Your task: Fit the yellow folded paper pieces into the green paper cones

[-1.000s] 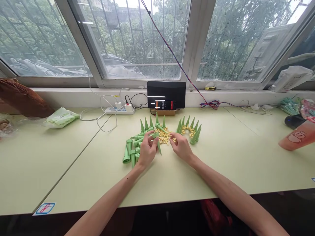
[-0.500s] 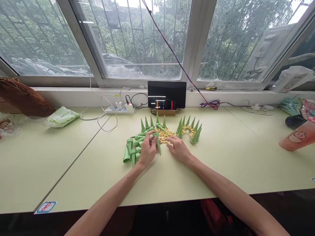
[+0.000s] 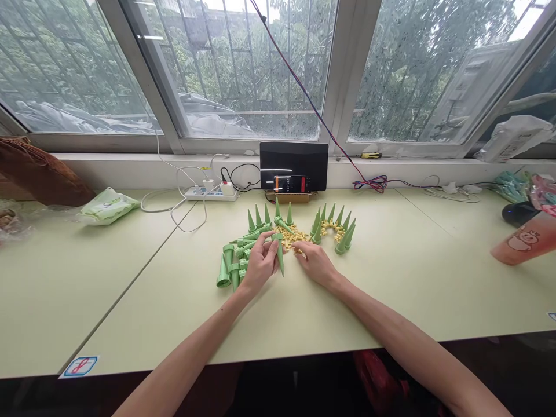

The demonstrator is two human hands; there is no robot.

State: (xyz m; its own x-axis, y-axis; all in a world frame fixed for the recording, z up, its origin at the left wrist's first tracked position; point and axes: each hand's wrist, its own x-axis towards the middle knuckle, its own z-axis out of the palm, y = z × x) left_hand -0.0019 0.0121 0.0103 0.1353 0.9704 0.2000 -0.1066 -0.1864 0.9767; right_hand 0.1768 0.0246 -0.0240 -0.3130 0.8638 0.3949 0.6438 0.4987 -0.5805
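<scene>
Green spike (image 3: 280, 258) is mid-frame, pinched between the left hand's (image 3: 259, 265) thumb and fingers, long axis nearly up-down, wide collar on top, tip toward the bottom edge. Right hand (image 3: 318, 263) sits just right of it, fingers curled at the lower-right edge of the yellow pieces (image 3: 292, 237), so the pile's up and left of those fingertips. Honestly can't tell if they're gripping one, too small. Left hand also hides part of the collar.
</scene>
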